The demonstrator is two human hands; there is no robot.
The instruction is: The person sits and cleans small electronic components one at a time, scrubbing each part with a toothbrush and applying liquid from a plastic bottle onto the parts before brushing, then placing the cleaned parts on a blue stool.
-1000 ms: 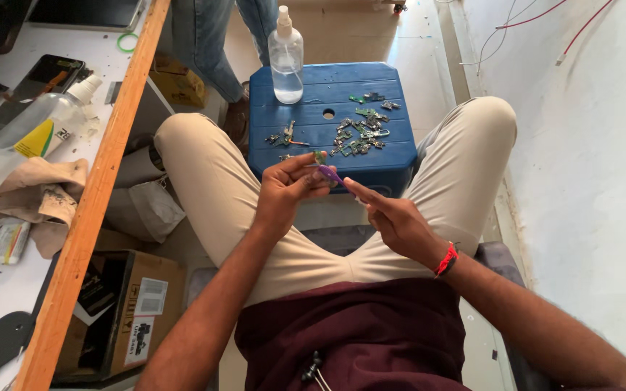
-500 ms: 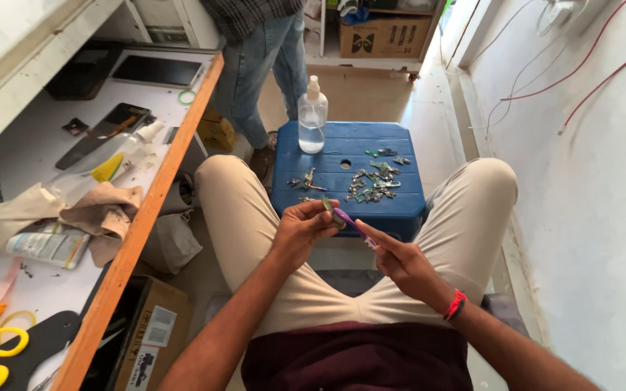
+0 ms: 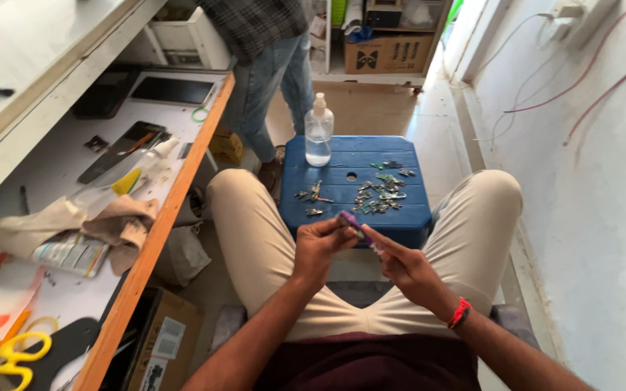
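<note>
left hand (image 3: 320, 250) and right hand (image 3: 403, 266) meet above the lap, both pinching a small purple tool (image 3: 353, 223); blue stool (image 3: 342, 177) ahead carries small metal parts (image 3: 380, 194) and a clear bottle (image 3: 319, 132)

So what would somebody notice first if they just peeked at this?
Probably the two hands in the middle: the left hand and right hand meet over the lap, pinching a small purple tool between them. Just beyond sits a blue plastic stool with a scatter of tiny green parts and a clear pump bottle on top. Bright yellow scissors lie on the workbench at the left.
</note>
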